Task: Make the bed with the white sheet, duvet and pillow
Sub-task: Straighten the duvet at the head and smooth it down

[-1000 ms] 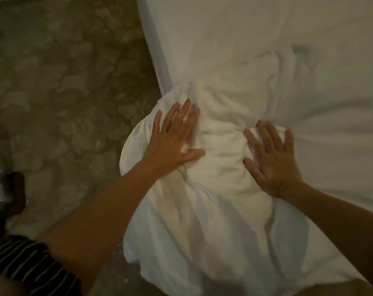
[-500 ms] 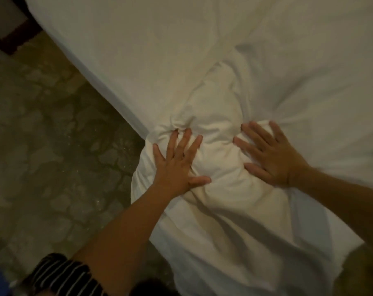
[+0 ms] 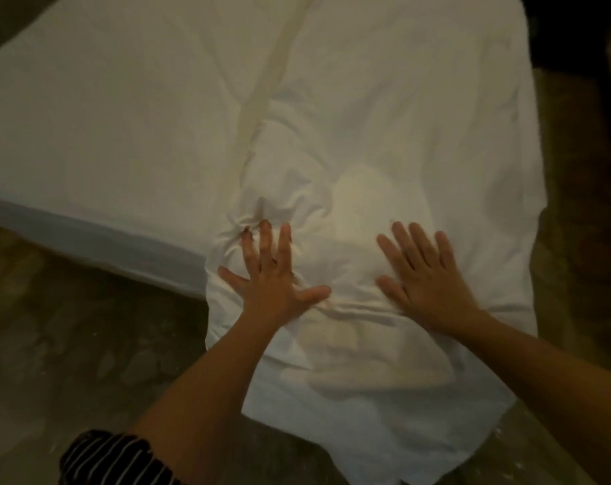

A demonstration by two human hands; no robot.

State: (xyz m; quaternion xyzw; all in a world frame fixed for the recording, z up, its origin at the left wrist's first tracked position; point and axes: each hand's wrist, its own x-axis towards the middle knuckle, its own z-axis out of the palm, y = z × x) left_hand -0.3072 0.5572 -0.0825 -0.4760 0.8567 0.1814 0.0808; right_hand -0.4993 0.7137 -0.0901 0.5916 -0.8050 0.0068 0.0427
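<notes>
Floor (image 3: 69,344) of mottled stone lies dim on both sides of the bed's (image 3: 97,239) near corner. A white sheet (image 3: 104,117) covers the bed's top smoothly. The white duvet (image 3: 384,110) lies crumpled across that corner and hangs past its edge. The left hand (image 3: 272,278) and right hand (image 3: 426,278) press flat on the duvet there, fingers straight and spread, gripping nothing. A striped sleeve (image 3: 111,456) shows below the corner.

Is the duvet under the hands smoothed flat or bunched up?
Bunched: the duvet puckers into creases at the left hand fingertips and folds between it and the right hand, both pressed flat.
</notes>
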